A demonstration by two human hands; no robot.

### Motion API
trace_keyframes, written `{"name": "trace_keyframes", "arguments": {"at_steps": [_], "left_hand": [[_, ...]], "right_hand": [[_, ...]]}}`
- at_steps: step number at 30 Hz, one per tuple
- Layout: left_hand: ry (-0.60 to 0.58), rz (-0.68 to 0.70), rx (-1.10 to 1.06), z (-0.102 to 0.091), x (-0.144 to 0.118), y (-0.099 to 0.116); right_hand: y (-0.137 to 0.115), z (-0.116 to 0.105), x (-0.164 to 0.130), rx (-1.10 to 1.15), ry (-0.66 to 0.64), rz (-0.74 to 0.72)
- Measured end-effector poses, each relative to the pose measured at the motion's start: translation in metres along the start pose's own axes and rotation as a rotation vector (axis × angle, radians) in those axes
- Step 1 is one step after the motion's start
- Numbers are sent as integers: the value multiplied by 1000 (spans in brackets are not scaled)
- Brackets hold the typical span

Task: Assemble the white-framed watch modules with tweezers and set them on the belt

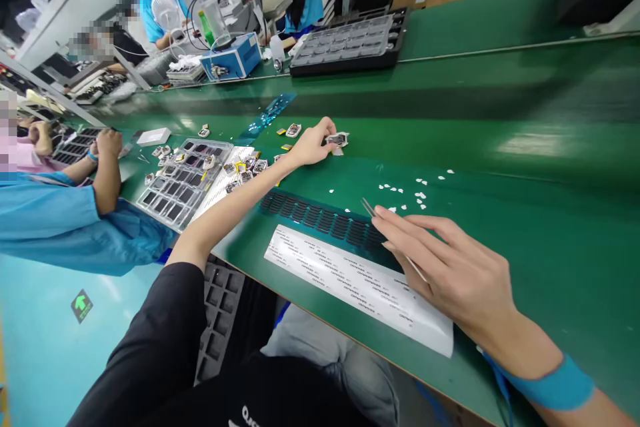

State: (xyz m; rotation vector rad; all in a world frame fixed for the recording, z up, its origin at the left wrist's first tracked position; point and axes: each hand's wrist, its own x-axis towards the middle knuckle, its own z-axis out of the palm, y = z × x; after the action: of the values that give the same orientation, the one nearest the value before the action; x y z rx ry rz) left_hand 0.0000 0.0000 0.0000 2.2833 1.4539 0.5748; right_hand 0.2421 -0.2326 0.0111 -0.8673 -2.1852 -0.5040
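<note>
My left hand [314, 143] reaches far out over the green bench, its fingers closed on the edge of a small device part [338, 139] with a pale rim and dark middle. Closer to me, my right hand [457, 273] pinches a pair of tweezers [369, 207], tips pointing away to the left. Beneath those tips lies a blue film [320, 219] carrying rows of black strips. A white sheet printed with rows of dark marks [345, 277] lies in front of it, partly under my right hand. Small white scraps [420, 196] are scattered beyond the tweezers.
Several similar parts [245, 170] lie left of my forearm, beside a clear compartment tray [173, 190]. A second blue film [267, 117] lies farther back. Behind stand a black tray [350, 43] and a blue box [235, 57]. A co-worker in blue [75, 213] sits at left.
</note>
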Motion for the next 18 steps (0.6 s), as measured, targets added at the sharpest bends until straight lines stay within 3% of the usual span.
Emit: {"name": "trace_keyframes", "arguments": {"at_steps": [4,7,9,11,15,18], "left_hand": [[117,-10,-421,8,-18,15],[108,-95,-796,7,-47,40],[26,-66,-1047,3,-76,62],[-146,-65,-1217,0,-107,83],[-397,-189,-1238,-1,-150,108],[-468,-184,-1265,9,-162,110]], "right_hand": [[2,1,-3,21,-16,41],[3,1,-4,82,-11,132],[4,0,-3,104,-4,190],[2,0,-3,97,16,213],[-6,-1,-3,90,32,235],[-13,0,-6,51,13,237]]}}
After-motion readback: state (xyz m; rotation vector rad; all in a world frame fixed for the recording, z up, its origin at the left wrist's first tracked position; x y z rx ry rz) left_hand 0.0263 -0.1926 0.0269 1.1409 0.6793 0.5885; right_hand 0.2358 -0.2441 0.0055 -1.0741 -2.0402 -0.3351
